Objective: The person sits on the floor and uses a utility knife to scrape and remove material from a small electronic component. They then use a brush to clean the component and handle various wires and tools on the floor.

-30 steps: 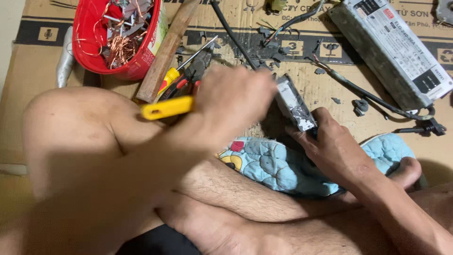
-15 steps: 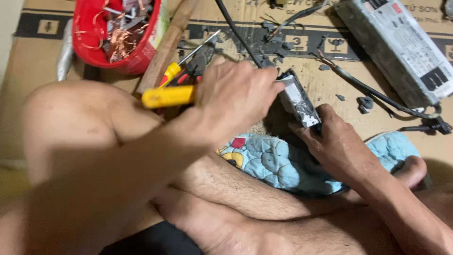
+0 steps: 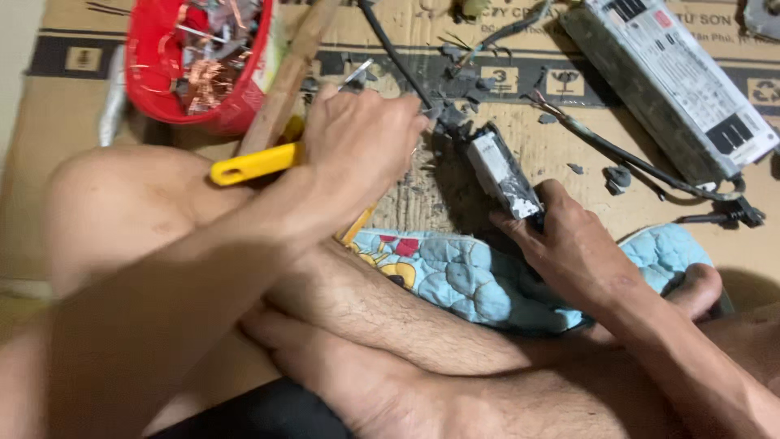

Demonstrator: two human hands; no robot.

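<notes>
1. Small grey electronics module [image 3: 504, 172]: on cardboard floor sheet [image 3: 455, 195], right hand [image 3: 573, 248] clenched round near end.
2. Yellow-handled tool [image 3: 252, 164]: left hand [image 3: 361, 138] clenched on it, tip hidden at module's far end.
3. Tip: brace module firm, pry w/ short strokes.

Looks like a makeshift floor workshop at home: flattened cardboard [image 3: 504, 154] as work surface, red basin [image 3: 175, 89] full of copper wire scrap, stripped cables [image 3: 617, 150], a metal power-supply box [image 3: 674, 81], quilted cushion [image 3: 455, 272] underfoot.
</notes>
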